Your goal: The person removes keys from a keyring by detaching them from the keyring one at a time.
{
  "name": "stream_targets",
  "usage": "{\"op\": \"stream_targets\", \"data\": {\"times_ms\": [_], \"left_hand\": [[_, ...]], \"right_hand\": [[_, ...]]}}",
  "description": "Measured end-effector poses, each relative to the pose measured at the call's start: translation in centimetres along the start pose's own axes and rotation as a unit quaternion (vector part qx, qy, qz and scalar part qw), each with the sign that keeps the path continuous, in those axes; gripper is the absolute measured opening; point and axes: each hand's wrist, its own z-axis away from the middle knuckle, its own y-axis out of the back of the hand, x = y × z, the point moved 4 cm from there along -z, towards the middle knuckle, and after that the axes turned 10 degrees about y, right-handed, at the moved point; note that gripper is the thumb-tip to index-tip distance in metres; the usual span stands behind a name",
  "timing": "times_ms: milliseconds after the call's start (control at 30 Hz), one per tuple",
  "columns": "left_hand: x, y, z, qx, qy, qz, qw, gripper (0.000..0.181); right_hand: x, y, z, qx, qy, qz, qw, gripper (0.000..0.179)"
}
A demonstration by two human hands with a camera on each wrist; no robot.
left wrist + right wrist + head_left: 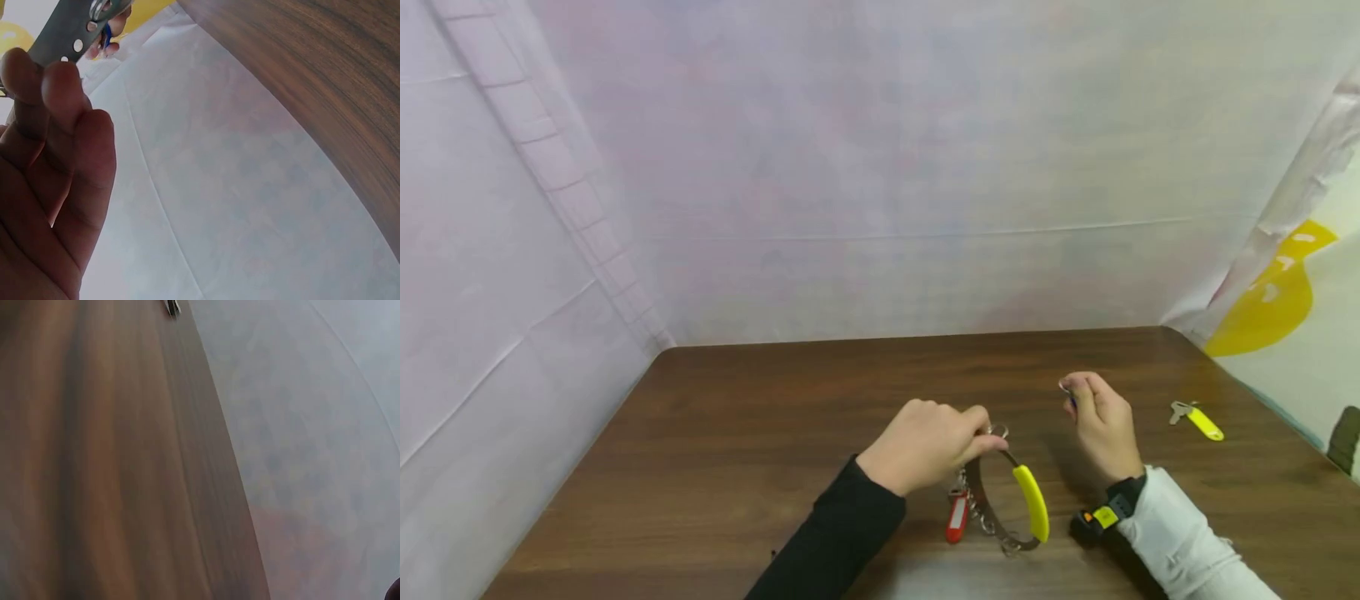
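Note:
My left hand (932,442) grips the top of a large key ring (1033,504), a curved metal band with a yellow sleeve, held upright over the table. Small metal rings and a red key tag (957,517) hang from its near side. In the left wrist view, the band (62,34) shows a row of holes behind the curled fingers (97,150). To the right, my right hand (1103,429) pinches a small blue piece (107,34) with a metal ring (1064,387); the fingers hide most of it.
A key with a yellow tag (1204,423) lies on the brown wooden table (700,433), right of the right hand. Pale sheeting (887,167) hangs behind the table and along its left side. A black device with a yellow patch (1105,517) sits on the right wrist.

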Motion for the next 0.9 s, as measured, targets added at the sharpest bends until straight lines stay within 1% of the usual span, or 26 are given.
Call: {"op": "stream_targets", "data": {"times_ms": [67,133,200,267,400,600,900], "left_hand": [[-0.6,0.1,0.6,-0.002,0.016,-0.003,0.9999,0.033],[-1.2,0.3,1.1,0.006,0.026,-0.007,0.9996,0.032],[-1.6,0.4,1.5,0.017,0.026,-0.015,0.9994,0.031],[-1.7,0.4,1.6,0.023,0.019,-0.013,0.9995,0.03],[-1.7,0.5,1.6,0.024,0.011,-0.004,0.9996,0.03],[-1.7,0.5,1.6,0.024,0.014,-0.002,0.9996,0.029],[-1.7,0.6,1.5,0.0,0.022,0.01,0.9997,0.029]], "right_hand": [[0.5,-0.5,-0.4,-0.009,0.008,0.005,0.9999,0.023],[0.9,-1.1,-0.8,-0.016,0.005,0.0,0.9999,0.024],[1.1,-1.5,-1.1,-0.018,0.003,0.001,0.9998,0.026],[1.2,-1.6,-1.2,-0.015,0.002,0.004,0.9999,0.028],[1.3,-1.5,-1.3,-0.011,0.008,0.014,0.9998,0.03],[1.7,-1.2,-1.5,-0.01,0.009,0.021,0.9997,0.03],[2.8,-0.6,-1.6,-0.009,-0.002,0.025,0.9997,0.029]]}}
